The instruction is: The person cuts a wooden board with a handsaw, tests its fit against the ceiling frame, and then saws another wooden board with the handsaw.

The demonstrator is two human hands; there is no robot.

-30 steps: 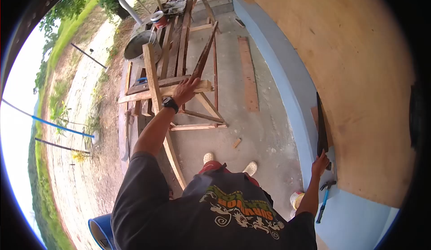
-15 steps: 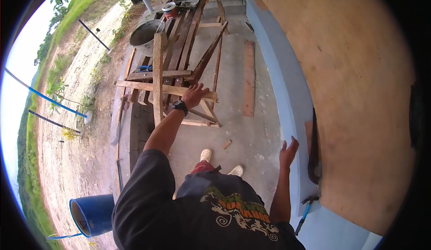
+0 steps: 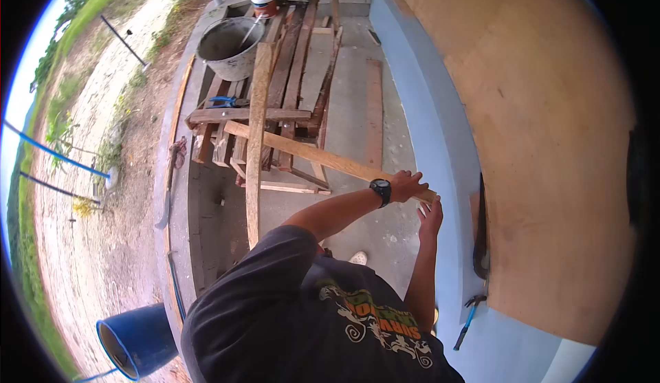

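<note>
A long pale wooden strip (image 3: pixel 323 156) slants from the wooden bench toward the blue ledge. My left hand (image 3: pixel 408 185), with a black watch on its wrist, is closed over the strip close to its right end. Just below, my right hand (image 3: pixel 430 219) has its fingertips at that same end, gripping it. A second wooden strip (image 3: pixel 258 122) crosses the first near the bench and runs down toward my body; its lower end is hidden by my arm and shirt.
On the wooden bench (image 3: pixel 280 84) are blue-handled pliers (image 3: pixel 225 101), a grey bucket (image 3: pixel 230 49) and a small paint pail (image 3: pixel 264 3). A hammer (image 3: pixel 469 322) rests by the blue ledge (image 3: pixel 440 115). A plank (image 3: pixel 373 111) lies on the floor; a blue drum (image 3: pixel 141 342) stands outside.
My left hand has moved right with the wooden strip, swinging its end toward the blue ledge. My right hand, free before, now meets that end. My view has shifted slightly.
</note>
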